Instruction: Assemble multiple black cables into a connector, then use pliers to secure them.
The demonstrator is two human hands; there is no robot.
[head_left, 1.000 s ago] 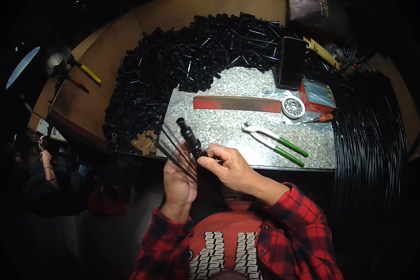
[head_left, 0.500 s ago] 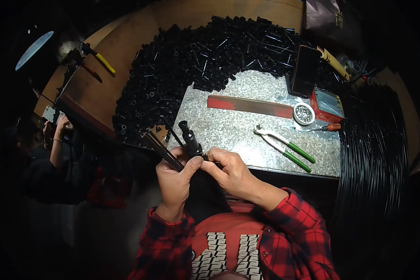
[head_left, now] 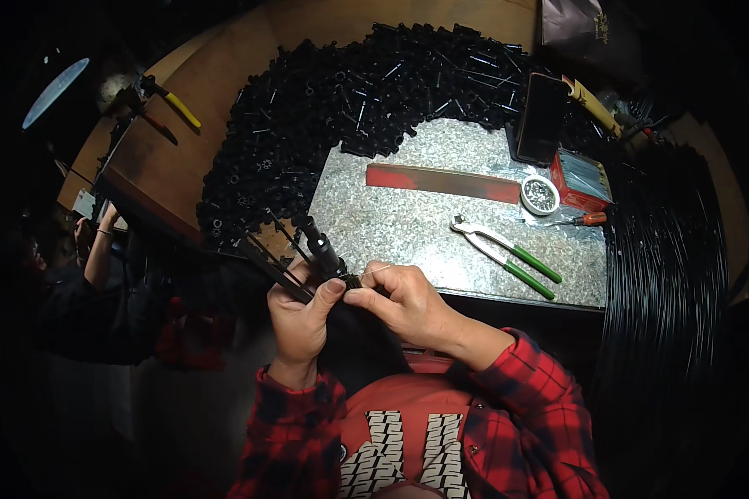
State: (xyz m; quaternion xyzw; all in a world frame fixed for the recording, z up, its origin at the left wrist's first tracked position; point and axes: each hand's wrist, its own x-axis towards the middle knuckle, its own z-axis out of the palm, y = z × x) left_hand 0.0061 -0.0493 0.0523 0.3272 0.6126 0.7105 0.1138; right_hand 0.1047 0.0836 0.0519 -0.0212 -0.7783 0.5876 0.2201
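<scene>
My left hand (head_left: 298, 320) is closed around a black tubular part (head_left: 323, 251) with a ridged collar, tilted up and to the left. Several thin dark rods (head_left: 276, 270) stick out of the same grip, on the tube's left side. My right hand (head_left: 412, 303) pinches at the collar, with a thin pale wire (head_left: 373, 270) showing by its thumb and forefinger. The fingertips partly hide the collar. Both hands are just off the near left edge of the speckled tabletop (head_left: 391, 249).
A heap of small black parts (head_left: 308, 125) curves round the back and left. Green-handled pincers (head_left: 508, 258), a worn red bar (head_left: 441, 183), a white cup (head_left: 540, 195), a screwdriver (head_left: 587, 219) and a phone (head_left: 538, 116) lie right. Long black rods (head_left: 666, 249) hang beyond. Another person's arm (head_left: 100, 249) shows left.
Both hands have shifted slightly left with the black tubular part and the rods. The whole scene has also moved a little in view. The right hand still pinches at the collar.
</scene>
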